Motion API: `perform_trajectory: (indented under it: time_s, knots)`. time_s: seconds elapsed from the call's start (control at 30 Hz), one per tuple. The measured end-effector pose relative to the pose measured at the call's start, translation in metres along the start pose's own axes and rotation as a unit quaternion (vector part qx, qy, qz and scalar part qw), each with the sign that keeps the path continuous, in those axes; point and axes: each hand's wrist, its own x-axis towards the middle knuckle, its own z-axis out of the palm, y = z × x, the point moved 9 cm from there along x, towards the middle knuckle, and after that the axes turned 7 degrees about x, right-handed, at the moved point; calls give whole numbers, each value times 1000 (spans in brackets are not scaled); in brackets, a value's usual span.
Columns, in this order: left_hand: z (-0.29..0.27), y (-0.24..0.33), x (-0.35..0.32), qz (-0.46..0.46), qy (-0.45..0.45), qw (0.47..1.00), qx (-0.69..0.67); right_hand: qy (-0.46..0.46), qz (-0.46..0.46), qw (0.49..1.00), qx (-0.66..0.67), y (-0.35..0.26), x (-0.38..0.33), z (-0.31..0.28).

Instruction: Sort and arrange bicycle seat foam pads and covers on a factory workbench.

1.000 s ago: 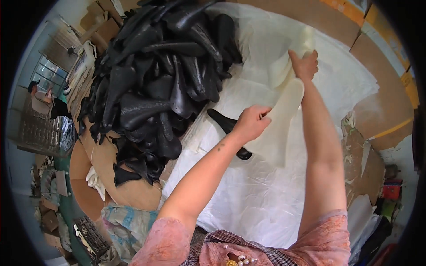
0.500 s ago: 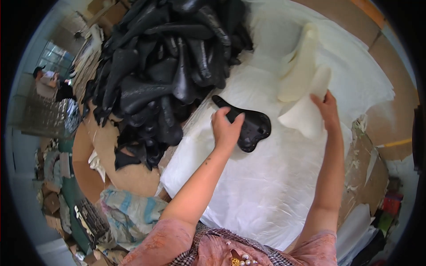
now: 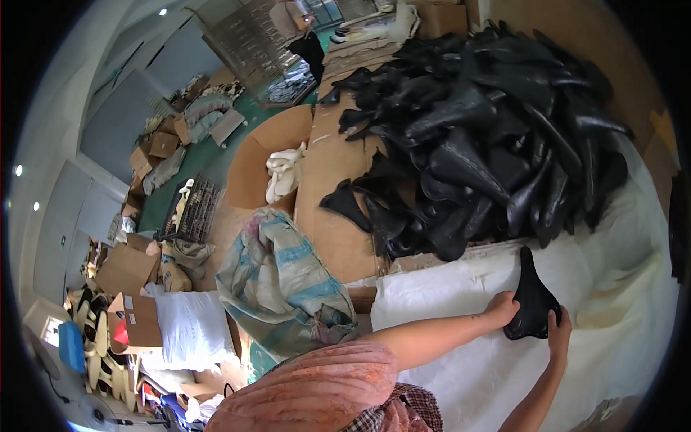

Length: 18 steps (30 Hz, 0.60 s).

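Note:
A black bicycle saddle piece [image 3: 531,299], narrow at the far end and broad at the near end, is between my two hands over the white sheet. My left hand [image 3: 504,309] is closed at its left edge, the fingers partly hidden. Around the right edge of the broad end curl the fingers of my right hand [image 3: 559,330], the thumb side mostly out of sight. Beyond my hands rises a big heap of similar black saddle pieces [image 3: 468,158]. Pale cream saddle-shaped padding [image 3: 637,306] lies on the sheet to the right of my right hand.
The white sheet [image 3: 432,317] covers the work surface. Left of it are a crumpled woven sack [image 3: 277,281], a round cardboard bin [image 3: 245,162] with white pieces, a black crate [image 3: 191,212] and cardboard boxes [image 3: 129,266]. A person [image 3: 291,21] stands at the far back.
The view has swung left. My right hand has let go of the pale padding and taken the black saddle piece's right edge. The saddle piece has turned, its narrow end now pointing away.

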Motion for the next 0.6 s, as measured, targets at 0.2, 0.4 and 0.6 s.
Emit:
perform_trajectory:
  time_s: [0.2, 0.4, 0.6]
  knots:
    - [-47, -5, 7, 55, 16, 998, -2, -76, 150, 958, 231, -77, -55, 18]
    - [-63, 3, -39, 22, -138, 982, -129, -22, 126, 969, 211, -127, -85, 1]
    - [-171, -18, -120, 224, -105, 956, -158, -156, 4, 987, 38, -253, -130, 57]
